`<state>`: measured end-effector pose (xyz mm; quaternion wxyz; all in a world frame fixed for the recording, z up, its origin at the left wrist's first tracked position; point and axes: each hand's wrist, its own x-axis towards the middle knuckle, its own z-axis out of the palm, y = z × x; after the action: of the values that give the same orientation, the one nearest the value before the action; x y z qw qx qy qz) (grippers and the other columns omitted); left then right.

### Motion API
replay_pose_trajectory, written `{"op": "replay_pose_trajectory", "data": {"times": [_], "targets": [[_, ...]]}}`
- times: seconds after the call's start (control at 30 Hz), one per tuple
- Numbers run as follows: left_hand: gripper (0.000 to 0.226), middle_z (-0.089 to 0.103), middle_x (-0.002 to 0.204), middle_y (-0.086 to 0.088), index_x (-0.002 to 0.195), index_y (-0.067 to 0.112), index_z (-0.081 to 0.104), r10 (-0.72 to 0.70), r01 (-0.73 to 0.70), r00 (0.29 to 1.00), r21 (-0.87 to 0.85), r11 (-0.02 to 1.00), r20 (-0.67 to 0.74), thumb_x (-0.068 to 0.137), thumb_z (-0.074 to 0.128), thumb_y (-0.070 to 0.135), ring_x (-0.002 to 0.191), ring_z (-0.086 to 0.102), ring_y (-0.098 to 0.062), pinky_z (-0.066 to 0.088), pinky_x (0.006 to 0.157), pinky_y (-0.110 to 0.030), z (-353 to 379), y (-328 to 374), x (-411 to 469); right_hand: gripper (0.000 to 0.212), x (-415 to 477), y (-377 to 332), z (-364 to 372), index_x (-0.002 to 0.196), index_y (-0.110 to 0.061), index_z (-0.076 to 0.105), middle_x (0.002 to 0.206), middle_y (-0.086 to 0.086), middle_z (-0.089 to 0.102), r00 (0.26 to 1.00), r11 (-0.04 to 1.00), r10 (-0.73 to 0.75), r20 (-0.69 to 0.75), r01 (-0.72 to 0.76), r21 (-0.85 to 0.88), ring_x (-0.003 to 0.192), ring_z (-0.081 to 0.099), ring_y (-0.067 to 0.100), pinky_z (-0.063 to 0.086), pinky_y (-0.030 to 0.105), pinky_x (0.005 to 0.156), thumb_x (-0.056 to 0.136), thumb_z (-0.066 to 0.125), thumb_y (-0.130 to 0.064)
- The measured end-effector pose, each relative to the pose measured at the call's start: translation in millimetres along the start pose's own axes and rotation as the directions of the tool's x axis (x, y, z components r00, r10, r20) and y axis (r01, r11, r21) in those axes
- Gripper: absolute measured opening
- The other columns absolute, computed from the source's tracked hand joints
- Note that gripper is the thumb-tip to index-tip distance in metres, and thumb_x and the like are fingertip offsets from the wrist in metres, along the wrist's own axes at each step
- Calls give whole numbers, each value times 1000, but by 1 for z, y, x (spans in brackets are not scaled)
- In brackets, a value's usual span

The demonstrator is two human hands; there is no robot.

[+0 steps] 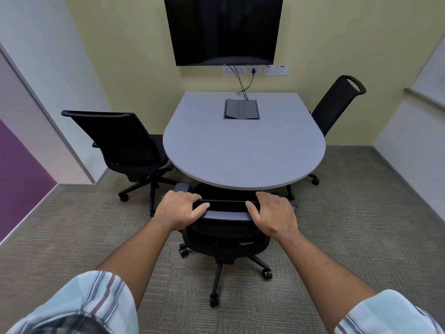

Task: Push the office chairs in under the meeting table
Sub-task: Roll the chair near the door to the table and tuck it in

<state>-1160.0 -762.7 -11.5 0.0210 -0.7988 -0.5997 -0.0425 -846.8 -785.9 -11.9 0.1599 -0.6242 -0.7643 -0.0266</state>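
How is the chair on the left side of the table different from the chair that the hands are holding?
The left chair stands untouched; both hands, left hand and right hand, grip the near chair by its backrest top. The left chair sits at the table's side, the near chair at its rounded end. Both are black, on castors.

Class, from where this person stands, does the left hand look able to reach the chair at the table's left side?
Probably not without stepping over: the left hand grips the near chair's backrest, and the left chair sits well beyond it, though open carpet leaves the way clear.
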Motion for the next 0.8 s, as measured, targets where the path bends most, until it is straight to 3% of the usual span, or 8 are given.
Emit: {"op": "replay_pose_trajectory", "data": {"times": [0.1,0.2,0.23,0.3,0.33,0.4,0.5,0.8], "targets": [[70,71,83,6,98,27,73,-2,2,1000,-2,1000,15,104,22,75,79,66,-15,52,79,-44,-1,3,-2,55,0,-1,-3,81,-21,51,71,-6,54,1000,1000,-1,18,1,-4,65,54,21,50,44,68,102,30,-68],[69,63,82,6,91,21,66,11,-11,1000,-34,999,15,103,24,74,79,60,-17,55,83,-48,-6,6,-5,59,0,2,-2,94,-20,56,83,-3,62,999,1000,6,37,-6,3,76,61,24,54,47,77,101,26,-71],[71,66,92,4,98,20,68,19,-18,1000,-54,998,25,103,24,75,88,62,-18,55,90,-49,-8,7,-6,62,1,3,-2,105,-19,58,93,-1,67,999,1000,2,44,-2,15,85,64,25,55,48,82,101,26,-72],[80,69,135,-5,136,14,66,31,-26,998,-98,995,48,105,26,76,129,60,-24,46,116,-49,-11,4,-6,71,4,3,-2,132,-14,52,122,7,68,998,998,-7,56,4,55,108,65,29,53,52,97,101,29,-74],[84,58,158,-7,155,12,54,32,-26,998,-123,992,50,107,29,76,149,48,-26,36,127,-48,-14,2,-7,77,5,3,-4,143,-12,45,135,10,63,998,997,-7,65,2,74,121,61,31,49,54,106,101,30,-75],[89,37,175,-8,170,11,31,31,-25,999,-180,983,28,108,35,74,164,29,-25,21,134,-48,-22,-5,-9,90,10,0,-9,158,-8,30,158,15,48,996,997,-6,84,0,76,144,47,33,37,56,121,100,29,-77],[91,31,178,-10,172,10,23,3,-12,999,-216,976,-41,108,35,74,165,25,-24,18,135,-47,-31,-19,-10,98,22,-9,-20,167,-6,17,173,16,29,996,999,-28,82,24,47,159,28,32,25,56,130,100,24,-77],[92,21,182,-13,174,7,18,-115,104,993,-201,974,-41,110,27,72,169,14,-28,12,137,-47,-39,-78,-24,101,67,-62,-24,169,-7,11,179,13,17,990,998,-68,122,66,25,164,17,30,18,54,133,96,14,-77]]}}
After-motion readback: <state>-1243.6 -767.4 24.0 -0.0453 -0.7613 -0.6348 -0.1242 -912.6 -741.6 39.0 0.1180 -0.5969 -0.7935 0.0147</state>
